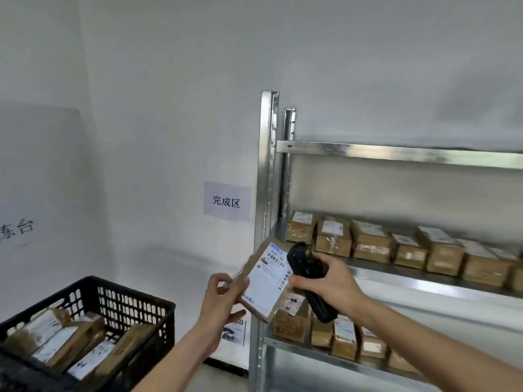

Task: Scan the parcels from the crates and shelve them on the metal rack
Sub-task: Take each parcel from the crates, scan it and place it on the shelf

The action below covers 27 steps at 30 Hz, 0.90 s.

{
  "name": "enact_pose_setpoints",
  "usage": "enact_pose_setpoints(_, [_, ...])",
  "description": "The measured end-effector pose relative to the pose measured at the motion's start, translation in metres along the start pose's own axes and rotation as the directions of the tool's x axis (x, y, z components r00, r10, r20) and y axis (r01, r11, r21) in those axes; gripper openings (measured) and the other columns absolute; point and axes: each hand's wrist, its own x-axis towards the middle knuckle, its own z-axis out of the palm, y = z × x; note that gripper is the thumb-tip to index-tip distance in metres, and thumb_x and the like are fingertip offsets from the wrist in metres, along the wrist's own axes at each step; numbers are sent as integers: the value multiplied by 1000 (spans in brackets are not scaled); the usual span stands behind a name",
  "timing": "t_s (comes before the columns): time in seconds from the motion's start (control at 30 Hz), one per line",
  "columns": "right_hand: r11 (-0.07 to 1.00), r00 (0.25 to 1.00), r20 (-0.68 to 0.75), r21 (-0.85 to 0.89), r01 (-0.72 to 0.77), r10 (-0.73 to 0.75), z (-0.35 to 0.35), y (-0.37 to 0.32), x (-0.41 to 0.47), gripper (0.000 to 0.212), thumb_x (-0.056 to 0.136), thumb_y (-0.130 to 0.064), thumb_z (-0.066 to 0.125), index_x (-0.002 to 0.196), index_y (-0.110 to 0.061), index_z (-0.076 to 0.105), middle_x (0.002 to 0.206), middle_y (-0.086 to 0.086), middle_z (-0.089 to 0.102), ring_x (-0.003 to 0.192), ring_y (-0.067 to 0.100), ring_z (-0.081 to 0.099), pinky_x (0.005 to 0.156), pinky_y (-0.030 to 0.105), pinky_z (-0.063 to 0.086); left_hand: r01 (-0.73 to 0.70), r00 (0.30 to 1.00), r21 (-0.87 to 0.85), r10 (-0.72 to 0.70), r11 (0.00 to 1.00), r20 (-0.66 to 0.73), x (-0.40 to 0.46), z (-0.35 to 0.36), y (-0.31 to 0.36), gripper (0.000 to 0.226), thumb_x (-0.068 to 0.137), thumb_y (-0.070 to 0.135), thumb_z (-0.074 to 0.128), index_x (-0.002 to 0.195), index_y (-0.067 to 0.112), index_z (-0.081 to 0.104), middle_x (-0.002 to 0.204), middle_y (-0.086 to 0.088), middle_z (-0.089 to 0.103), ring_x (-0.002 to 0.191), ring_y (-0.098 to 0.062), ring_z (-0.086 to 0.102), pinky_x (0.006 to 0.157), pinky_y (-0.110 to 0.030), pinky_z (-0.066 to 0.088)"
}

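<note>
Here the right hand (pixel 329 280) is curled round a black handheld scanner (pixel 310 281), its head tipped up and to the left so that it sits just over the upper right corner of a parcel's label. The left hand (pixel 223 297) holds that parcel (pixel 264 281), a small brown cardboard box with a white shipping label facing the camera; the fingers pinch its left edge and the thumb sits under its lower side, so the box is tilted with one corner pointing up. Both forearms reach in from the bottom of the view, and scanner and parcel meet just in front of the left upright of the metal rack (pixel 266 171). Behind the hands, the rack's middle shelf carries a row of shelved boxes (pixel 396 244), set side by side with labels on top, and the shelf below holds another row (pixel 343 335), partly hidden by the right arm. The top shelf rail runs off to the right. To the lower left stands a black plastic crate (pixel 119 304) with several more boxes lying loose inside. On the white wall between crate and rack hangs a paper sign (pixel 226 201) with printed characters.
</note>
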Motion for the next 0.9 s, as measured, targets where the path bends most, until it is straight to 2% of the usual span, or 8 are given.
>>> enact_pose_setpoints(0.1, [1000, 999, -40, -5, -31, 31, -57, 11, -21, 56, 71, -28, 96, 121, -26, 71, 105, -13, 76, 80, -5, 71, 60, 8, 50, -5, 997, 56, 1, 998, 77, -12, 58, -2, 36, 88, 33, 74, 113, 21, 52, 103, -11, 73, 95, -24, 72, 83, -41, 60])
enact_pose_setpoints(0.17, [999, 996, -68, 4, -53, 54, -98, 23, -38, 56, 72, -29, 96, 121, -28, 69, 106, -13, 75, 80, -6, 71, 59, 7, 50, -15, 992, 94, 3, 995, 125, -24, 100, -5, 34, 89, 33, 73, 117, 28, 55, 99, -4, 74, 90, -16, 73, 75, -32, 59])
enact_pose_setpoints(0.23, [998, 994, -93, 3, -62, 62, -134, 34, -53, 57, 71, -33, 96, 122, -31, 70, 109, -13, 76, 83, -6, 71, 62, 7, 51, -7, 986, 78, -6, 997, 166, -34, 137, -10, 35, 89, 29, 73, 120, 25, 58, 98, -3, 76, 84, -12, 75, 67, -25, 58])
enact_pose_setpoints(0.33, [996, 984, -152, -9, -93, 91, -193, 58, -83, 62, 67, -40, 97, 122, -34, 70, 111, -16, 76, 92, -1, 72, 72, 13, 53, 41, 975, 65, -55, 997, 215, -53, 203, -22, 36, 90, 24, 73, 122, 18, 59, 97, -3, 78, 85, -16, 76, 72, -30, 61])
enact_pose_setpoints(0.5, [991, 951, -285, -29, -133, 120, -276, 99, -131, 68, 66, -40, 97, 126, -31, 68, 111, -15, 73, 100, 4, 69, 77, 19, 52, 78, 962, -15, -72, 997, 263, -92, 315, -45, 51, 85, 20, 78, 129, 31, 55, 113, -5, 73, 95, -23, 75, 87, -42, 61])
enact_pose_setpoints(0.67, [986, 955, -257, -27, -162, 150, -345, 125, -178, 55, 69, -34, 97, 118, -31, 71, 108, -14, 76, 99, 6, 71, 77, 18, 53, 104, 941, 5, -99, 995, 322, -130, 405, -63, 51, 84, 20, 77, 127, 36, 55, 92, 4, 77, 80, -14, 74, 73, -33, 55])
enact_pose_setpoints(0.83, [980, 951, -264, -65, -186, 163, -410, 142, -215, 52, 67, -31, 98, 113, -35, 72, 105, -15, 77, 93, 2, 73, 78, 19, 57, 120, 920, 18, -118, 993, 375, -157, 466, -71, 51, 79, 18, 83, 122, 21, 56, 93, -5, 78, 75, -18, 73, 74, -32, 57])
enact_pose_setpoints(0.9, [976, 945, -280, -87, -199, 168, -428, 145, -224, 52, 67, -33, 98, 112, -35, 72, 105, -15, 77, 92, -1, 72, 79, 18, 55, 121, 918, 30, -123, 992, 378, -164, 485, -73, 52, 77, 25, 85, 120, 21, 56, 90, -3, 78, 81, -19, 76, 83, -40, 60])
